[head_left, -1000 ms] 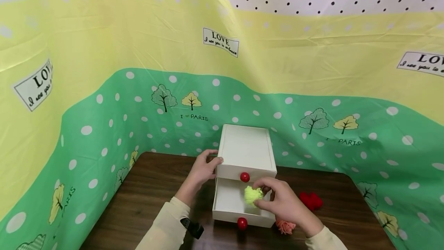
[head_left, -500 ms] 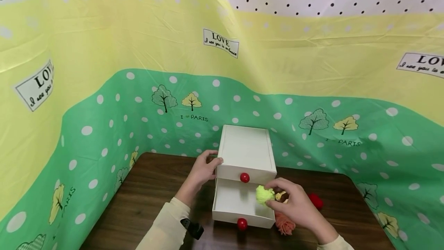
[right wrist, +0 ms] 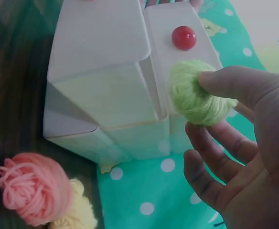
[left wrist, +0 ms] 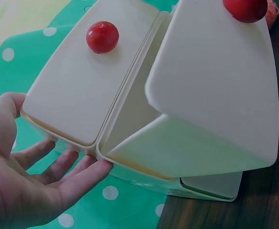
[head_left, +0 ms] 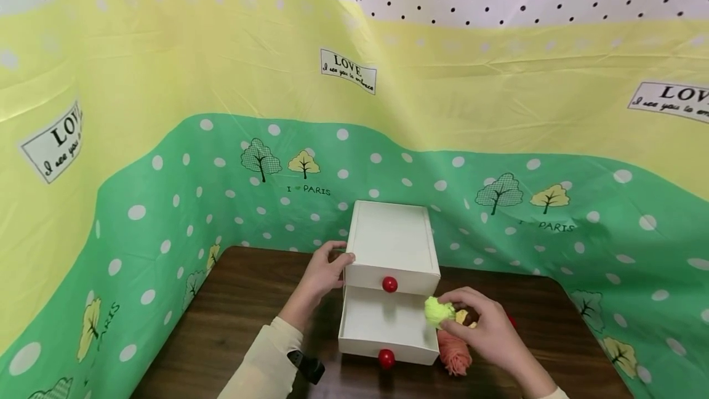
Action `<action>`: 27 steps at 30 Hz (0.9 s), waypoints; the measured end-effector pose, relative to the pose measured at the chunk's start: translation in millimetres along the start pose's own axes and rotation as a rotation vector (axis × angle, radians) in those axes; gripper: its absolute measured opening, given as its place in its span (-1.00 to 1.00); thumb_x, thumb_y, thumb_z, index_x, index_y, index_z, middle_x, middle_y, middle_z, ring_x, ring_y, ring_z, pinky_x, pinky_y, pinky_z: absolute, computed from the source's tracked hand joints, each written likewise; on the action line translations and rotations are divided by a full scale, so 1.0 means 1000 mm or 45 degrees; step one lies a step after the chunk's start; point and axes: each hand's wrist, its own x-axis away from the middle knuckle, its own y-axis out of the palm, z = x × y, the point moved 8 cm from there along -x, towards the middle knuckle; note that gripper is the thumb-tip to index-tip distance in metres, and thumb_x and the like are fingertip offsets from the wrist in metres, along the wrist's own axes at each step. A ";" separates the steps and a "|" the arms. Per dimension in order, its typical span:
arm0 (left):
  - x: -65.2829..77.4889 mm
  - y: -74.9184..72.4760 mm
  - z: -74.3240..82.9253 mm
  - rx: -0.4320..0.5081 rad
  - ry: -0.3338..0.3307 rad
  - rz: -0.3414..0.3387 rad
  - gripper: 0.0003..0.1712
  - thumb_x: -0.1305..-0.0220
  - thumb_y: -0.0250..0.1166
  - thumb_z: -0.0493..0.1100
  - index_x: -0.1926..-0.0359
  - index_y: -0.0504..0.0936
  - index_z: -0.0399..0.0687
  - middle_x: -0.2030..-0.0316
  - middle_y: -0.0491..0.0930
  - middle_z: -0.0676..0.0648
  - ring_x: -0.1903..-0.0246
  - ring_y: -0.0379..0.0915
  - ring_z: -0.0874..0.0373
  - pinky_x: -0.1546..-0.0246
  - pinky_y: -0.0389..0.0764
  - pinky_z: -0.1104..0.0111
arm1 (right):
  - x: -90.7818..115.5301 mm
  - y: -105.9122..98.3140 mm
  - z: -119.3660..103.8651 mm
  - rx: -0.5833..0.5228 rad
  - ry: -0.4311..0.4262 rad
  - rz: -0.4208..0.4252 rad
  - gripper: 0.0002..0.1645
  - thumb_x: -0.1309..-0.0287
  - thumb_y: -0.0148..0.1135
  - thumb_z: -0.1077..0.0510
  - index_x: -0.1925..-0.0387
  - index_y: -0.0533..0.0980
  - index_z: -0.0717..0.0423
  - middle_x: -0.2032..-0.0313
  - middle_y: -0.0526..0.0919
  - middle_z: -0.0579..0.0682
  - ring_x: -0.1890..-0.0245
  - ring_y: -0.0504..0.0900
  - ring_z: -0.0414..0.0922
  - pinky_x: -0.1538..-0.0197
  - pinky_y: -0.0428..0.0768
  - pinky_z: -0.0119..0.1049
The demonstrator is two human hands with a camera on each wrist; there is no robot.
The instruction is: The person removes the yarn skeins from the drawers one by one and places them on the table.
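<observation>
Thumb and fingers of my right hand pinch a small yellow-green yarn ball, held just over the right wall of a pulled-out drawer. The drawer belongs to a white two-drawer box with red round knobs; its upper drawer is closed. The bare inside of the lower drawer shows in the head view. My left hand rests against the box's left side, thumb at the top edge, fingers fairly straight along the side. Beside the box lie a coral yarn ball and a pale yellow one, partly covered.
Box and yarn stand on a dark brown wooden table. A green and yellow patterned cloth hangs behind and around it. A red thing peeks out behind my right hand. A black band sits at the left sleeve.
My right hand has moved right with the yellow-green yarn ball, from above the drawer's inside to its right wall. The coral and pale yellow yarn show more. The left hand has stayed.
</observation>
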 end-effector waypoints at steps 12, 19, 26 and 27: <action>0.000 0.000 -0.001 0.006 0.011 -0.001 -0.38 -0.42 0.28 0.05 -0.36 0.42 -0.14 -0.14 0.49 -0.33 -0.05 0.58 -0.14 -0.01 0.67 -0.13 | 0.018 -0.009 0.019 0.041 0.047 0.060 -0.60 -0.04 0.57 0.20 0.07 0.67 -0.15 0.20 0.68 -0.16 0.37 0.57 -0.28 0.42 0.55 -0.36; 0.001 0.000 -0.001 0.007 0.008 -0.001 -0.38 -0.42 0.28 0.05 -0.36 0.42 -0.13 -0.13 0.50 -0.31 -0.05 0.58 -0.14 0.00 0.68 -0.11 | 0.027 -0.016 0.035 0.101 0.138 0.093 -0.60 -0.02 0.60 0.15 0.07 0.68 -0.16 0.16 0.70 -0.13 0.29 0.60 -0.30 0.38 0.58 -0.37; 0.002 0.000 0.000 0.011 0.005 -0.007 -0.38 -0.43 0.28 0.06 -0.36 0.42 -0.14 -0.14 0.48 -0.32 -0.04 0.57 -0.14 0.00 0.68 -0.11 | 0.037 -0.019 0.058 0.161 0.276 0.092 -0.59 0.00 0.62 0.11 0.07 0.70 -0.14 0.20 0.67 -0.14 0.37 0.53 -0.29 0.40 0.54 -0.38; 0.002 -0.001 0.000 0.011 0.004 -0.008 -0.38 -0.43 0.28 0.06 -0.36 0.42 -0.14 -0.14 0.47 -0.33 -0.04 0.57 -0.14 0.00 0.68 -0.11 | 0.038 -0.019 0.062 0.165 0.295 0.086 -0.59 0.00 0.62 0.10 0.07 0.69 -0.14 0.22 0.66 -0.14 0.38 0.51 -0.28 0.41 0.52 -0.38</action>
